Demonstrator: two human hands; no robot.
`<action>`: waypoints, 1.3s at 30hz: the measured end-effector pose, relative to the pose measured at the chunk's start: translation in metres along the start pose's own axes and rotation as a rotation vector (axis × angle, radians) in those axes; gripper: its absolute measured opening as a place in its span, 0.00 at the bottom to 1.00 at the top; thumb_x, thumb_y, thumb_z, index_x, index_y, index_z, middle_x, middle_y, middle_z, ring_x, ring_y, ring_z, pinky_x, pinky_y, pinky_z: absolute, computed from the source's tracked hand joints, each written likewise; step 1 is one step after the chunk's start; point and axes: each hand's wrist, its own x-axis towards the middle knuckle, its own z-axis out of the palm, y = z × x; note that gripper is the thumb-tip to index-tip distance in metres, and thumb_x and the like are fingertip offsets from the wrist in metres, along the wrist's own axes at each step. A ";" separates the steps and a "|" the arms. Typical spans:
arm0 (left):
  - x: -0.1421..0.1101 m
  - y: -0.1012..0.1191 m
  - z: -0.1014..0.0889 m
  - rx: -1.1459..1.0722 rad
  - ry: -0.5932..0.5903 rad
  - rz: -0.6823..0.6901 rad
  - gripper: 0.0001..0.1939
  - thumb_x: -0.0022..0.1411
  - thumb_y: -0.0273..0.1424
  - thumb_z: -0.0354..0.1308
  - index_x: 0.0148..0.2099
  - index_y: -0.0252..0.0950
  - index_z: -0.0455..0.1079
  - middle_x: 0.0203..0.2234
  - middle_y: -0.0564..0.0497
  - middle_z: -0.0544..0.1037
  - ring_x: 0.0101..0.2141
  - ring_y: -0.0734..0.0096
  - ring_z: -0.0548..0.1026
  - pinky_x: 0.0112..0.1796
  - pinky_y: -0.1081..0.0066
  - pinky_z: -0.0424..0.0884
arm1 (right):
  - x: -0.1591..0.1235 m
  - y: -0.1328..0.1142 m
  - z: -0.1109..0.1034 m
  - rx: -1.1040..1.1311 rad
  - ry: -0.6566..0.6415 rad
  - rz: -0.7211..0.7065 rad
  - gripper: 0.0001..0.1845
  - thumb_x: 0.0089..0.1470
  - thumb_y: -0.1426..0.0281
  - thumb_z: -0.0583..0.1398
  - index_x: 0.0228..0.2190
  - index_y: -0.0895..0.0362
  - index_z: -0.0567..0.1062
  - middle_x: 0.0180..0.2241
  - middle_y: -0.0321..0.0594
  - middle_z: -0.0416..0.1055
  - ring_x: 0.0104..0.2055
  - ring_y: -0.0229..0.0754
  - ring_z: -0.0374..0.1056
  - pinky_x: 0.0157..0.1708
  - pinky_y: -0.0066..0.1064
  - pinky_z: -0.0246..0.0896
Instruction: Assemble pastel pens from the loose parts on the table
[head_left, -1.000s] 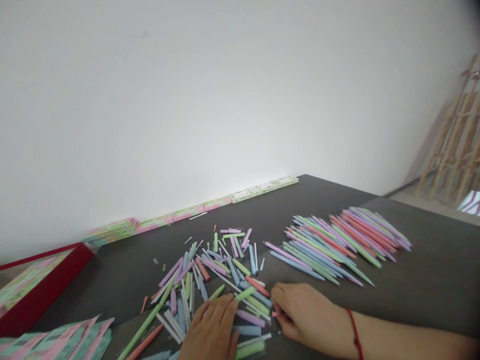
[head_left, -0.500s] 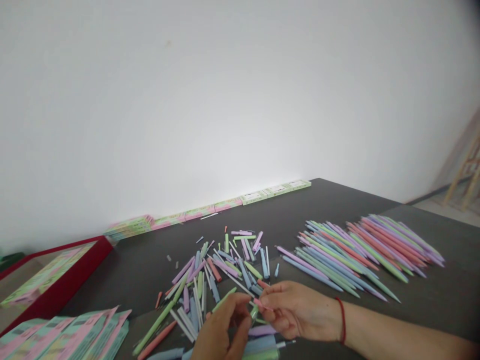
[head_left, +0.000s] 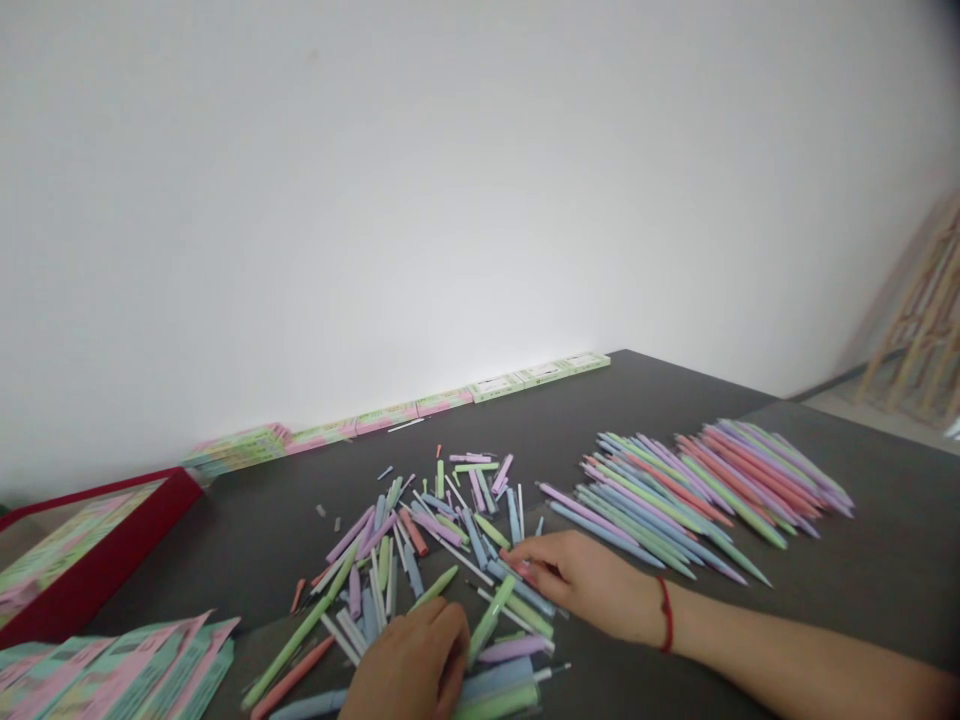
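Note:
My left hand (head_left: 416, 655) is low in the middle of the view, its fingers curled downward over loose pen parts; what they hold, if anything, is hidden. A green tapered pen barrel (head_left: 435, 590) shows just beyond its knuckles, and I cannot tell whether the hand touches it. Right of those fingers lies a green pen piece with a clip (head_left: 491, 620). My right hand (head_left: 581, 580), with a red cord on the wrist, reaches into the right side of the loose pile (head_left: 431, 535). Its thumb and forefinger are closed around a small pink pen part (head_left: 526, 574), partly covered.
Rows of pastel pens (head_left: 675, 500) lie on the dark table at right. Flat printed boxes (head_left: 450, 400) line the wall. A red-rimmed box (head_left: 112, 560) with printed packs stands left, and pink-and-green packets (head_left: 127, 665) overlap in front of it. Wooden slats (head_left: 919, 310) stand far right.
My hands, close together before, are now apart. The right moved forward to the pile; the left moved left, its fingers turning downward. The view has shifted slightly.

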 end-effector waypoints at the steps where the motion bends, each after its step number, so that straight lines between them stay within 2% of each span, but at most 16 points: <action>1: 0.000 0.000 0.000 0.012 0.003 0.005 0.10 0.54 0.21 0.49 0.29 0.38 0.68 0.30 0.51 0.75 0.33 0.66 0.73 0.32 0.72 0.66 | 0.001 0.002 0.004 0.006 0.013 -0.012 0.15 0.58 0.71 0.50 0.39 0.55 0.75 0.33 0.38 0.75 0.33 0.38 0.67 0.33 0.25 0.56; 4: 0.000 0.000 0.004 0.006 0.073 0.042 0.13 0.53 0.20 0.48 0.35 0.39 0.70 0.34 0.49 0.75 0.37 0.65 0.73 0.37 0.68 0.68 | 0.004 0.011 0.015 0.005 0.080 -0.008 0.15 0.58 0.71 0.50 0.39 0.56 0.75 0.32 0.38 0.75 0.32 0.38 0.68 0.32 0.25 0.56; 7: 0.002 0.002 0.012 -0.004 0.153 0.159 0.21 0.53 0.19 0.48 0.48 0.40 0.67 0.45 0.48 0.74 0.46 0.63 0.71 0.47 0.64 0.66 | 0.009 0.016 0.021 -0.016 0.128 0.002 0.14 0.58 0.69 0.50 0.37 0.56 0.75 0.29 0.37 0.74 0.29 0.37 0.67 0.30 0.25 0.55; 9: 0.002 0.004 0.016 0.006 0.149 0.245 0.24 0.52 0.20 0.50 0.52 0.42 0.66 0.51 0.49 0.72 0.50 0.61 0.68 0.49 0.62 0.64 | 0.012 0.018 0.023 -0.021 0.139 0.004 0.13 0.58 0.68 0.50 0.36 0.56 0.74 0.28 0.36 0.73 0.29 0.38 0.66 0.29 0.25 0.55; 12: -0.001 0.009 0.014 -0.001 0.131 0.294 0.20 0.55 0.24 0.52 0.50 0.42 0.67 0.53 0.50 0.71 0.50 0.60 0.69 0.50 0.60 0.63 | 0.016 0.018 0.023 -0.001 0.139 0.034 0.14 0.59 0.67 0.50 0.36 0.56 0.74 0.28 0.36 0.73 0.29 0.39 0.66 0.31 0.27 0.56; 15: -0.006 0.012 0.005 -0.014 0.129 0.278 0.12 0.59 0.25 0.49 0.41 0.40 0.72 0.45 0.50 0.77 0.45 0.64 0.72 0.50 0.62 0.63 | 0.019 0.021 0.024 0.060 0.140 0.033 0.15 0.59 0.66 0.49 0.38 0.56 0.74 0.33 0.39 0.75 0.34 0.42 0.68 0.37 0.31 0.58; 18: -0.008 0.011 -0.008 -0.042 0.059 0.225 0.11 0.59 0.25 0.50 0.31 0.39 0.73 0.34 0.50 0.80 0.38 0.67 0.75 0.45 0.68 0.65 | 0.021 0.026 0.024 0.120 0.132 0.031 0.18 0.59 0.65 0.48 0.42 0.56 0.74 0.36 0.42 0.75 0.38 0.45 0.68 0.40 0.34 0.59; 21: -0.009 -0.005 -0.028 -0.090 0.032 0.117 0.10 0.57 0.27 0.51 0.28 0.39 0.73 0.35 0.52 0.79 0.37 0.69 0.74 0.42 0.73 0.65 | 0.022 0.031 0.024 0.149 0.130 0.035 0.19 0.59 0.64 0.49 0.44 0.56 0.74 0.39 0.44 0.74 0.41 0.47 0.68 0.43 0.36 0.59; 22: -0.010 -0.015 -0.037 -0.091 0.056 0.042 0.10 0.57 0.28 0.51 0.29 0.40 0.73 0.36 0.53 0.79 0.37 0.70 0.74 0.41 0.74 0.65 | 0.022 0.032 0.024 0.158 0.131 0.028 0.19 0.59 0.64 0.49 0.44 0.55 0.74 0.41 0.45 0.74 0.42 0.47 0.67 0.44 0.37 0.59; 23: -0.011 -0.027 -0.046 -0.068 0.072 -0.050 0.10 0.57 0.29 0.50 0.30 0.40 0.72 0.34 0.55 0.78 0.36 0.71 0.74 0.39 0.76 0.64 | 0.022 0.033 0.023 0.169 0.134 0.021 0.18 0.58 0.65 0.50 0.45 0.55 0.74 0.42 0.45 0.73 0.43 0.47 0.67 0.45 0.37 0.58; 25: -0.016 -0.055 -0.065 -0.015 0.099 -0.188 0.11 0.57 0.30 0.48 0.29 0.38 0.71 0.29 0.52 0.78 0.32 0.68 0.73 0.33 0.73 0.63 | 0.021 0.034 0.023 0.196 0.134 0.023 0.18 0.58 0.65 0.50 0.44 0.55 0.74 0.41 0.45 0.73 0.42 0.47 0.67 0.44 0.36 0.59; 28: -0.025 -0.090 -0.082 0.064 0.116 -0.372 0.10 0.55 0.29 0.47 0.28 0.37 0.69 0.25 0.49 0.77 0.28 0.65 0.73 0.28 0.71 0.60 | 0.021 0.035 0.024 0.282 0.105 0.080 0.16 0.58 0.63 0.50 0.40 0.56 0.73 0.29 0.40 0.71 0.29 0.41 0.66 0.31 0.31 0.61; 30: -0.029 -0.101 -0.082 0.089 0.099 -0.427 0.09 0.53 0.27 0.48 0.27 0.37 0.69 0.25 0.48 0.77 0.28 0.64 0.73 0.28 0.71 0.59 | 0.020 0.035 0.026 0.358 0.105 0.115 0.14 0.59 0.62 0.50 0.36 0.56 0.71 0.22 0.34 0.65 0.21 0.36 0.61 0.23 0.28 0.57; 32: -0.030 -0.103 -0.075 0.091 0.060 -0.438 0.09 0.50 0.25 0.48 0.26 0.38 0.69 0.25 0.49 0.78 0.28 0.65 0.74 0.27 0.71 0.59 | 0.019 0.034 0.025 0.427 0.129 0.141 0.14 0.58 0.60 0.50 0.35 0.57 0.68 0.19 0.30 0.61 0.18 0.33 0.55 0.18 0.25 0.52; 35: -0.028 -0.099 -0.065 0.082 -0.014 -0.440 0.09 0.45 0.23 0.51 0.24 0.38 0.71 0.23 0.50 0.78 0.27 0.66 0.75 0.26 0.72 0.58 | 0.019 0.034 0.022 0.523 0.158 0.182 0.19 0.56 0.56 0.52 0.42 0.57 0.65 0.21 0.29 0.60 0.17 0.32 0.53 0.16 0.24 0.49; 39: -0.029 -0.101 -0.058 0.064 -0.096 -0.452 0.08 0.41 0.24 0.53 0.21 0.38 0.73 0.20 0.50 0.78 0.25 0.64 0.75 0.22 0.72 0.56 | 0.019 0.038 0.016 0.638 0.175 0.227 0.27 0.56 0.55 0.52 0.51 0.59 0.61 0.22 0.30 0.59 0.18 0.33 0.52 0.17 0.26 0.48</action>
